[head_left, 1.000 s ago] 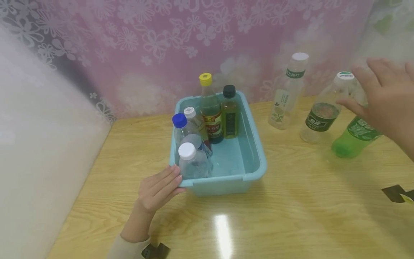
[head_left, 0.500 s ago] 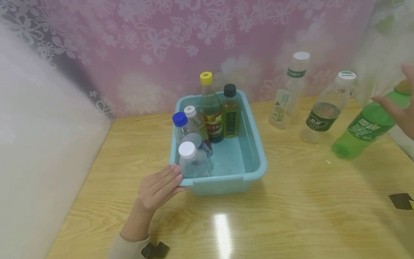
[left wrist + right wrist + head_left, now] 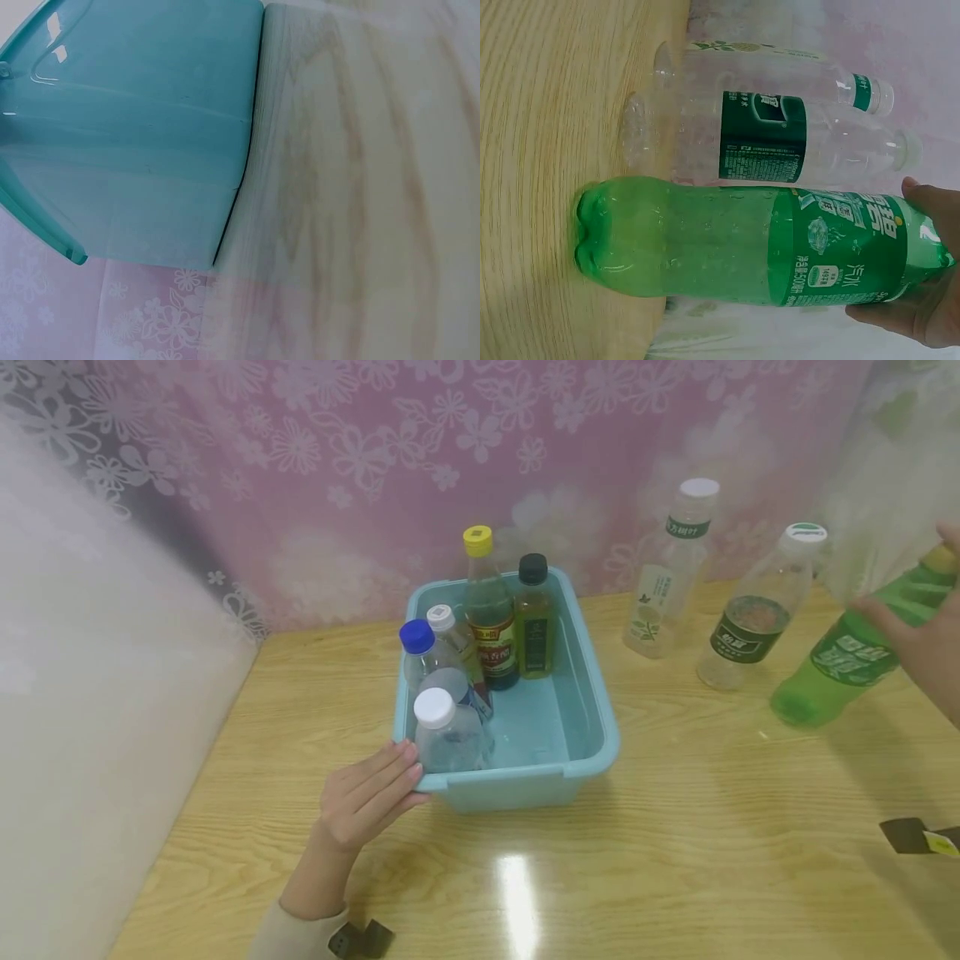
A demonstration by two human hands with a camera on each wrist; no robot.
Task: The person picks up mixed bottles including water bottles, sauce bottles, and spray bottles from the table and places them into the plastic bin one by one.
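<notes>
My left hand (image 3: 367,797) rests at the near left corner of a light blue plastic tub (image 3: 592,764), its fingers straight along the rim. The left wrist view shows only the tub's outer wall (image 3: 150,135), the hand being out of that picture. At the right edge, my right hand (image 3: 937,639) grips a green soda bottle (image 3: 705,240) by its upper part, thumb on one side and fingers on the other. That bottle leans to the right in the head view. Beside it stand a clear bottle with a dark green label (image 3: 753,622) and a taller clear bottle (image 3: 663,581).
Inside the tub stand a yellow-capped vinegar bottle (image 3: 491,627), a black-capped bottle of yellowish liquid (image 3: 534,627), a blue-capped bottle (image 3: 418,639) and white-capped ones. A wooden table (image 3: 675,860) carries everything. A pink floral sheet (image 3: 337,485) hangs behind; a pale wall (image 3: 90,652) bounds the left.
My right hand passes from in front of the bottles to the right, then comes back slightly left onto the green soda bottle's upper part. The left hand and the tub stay put.
</notes>
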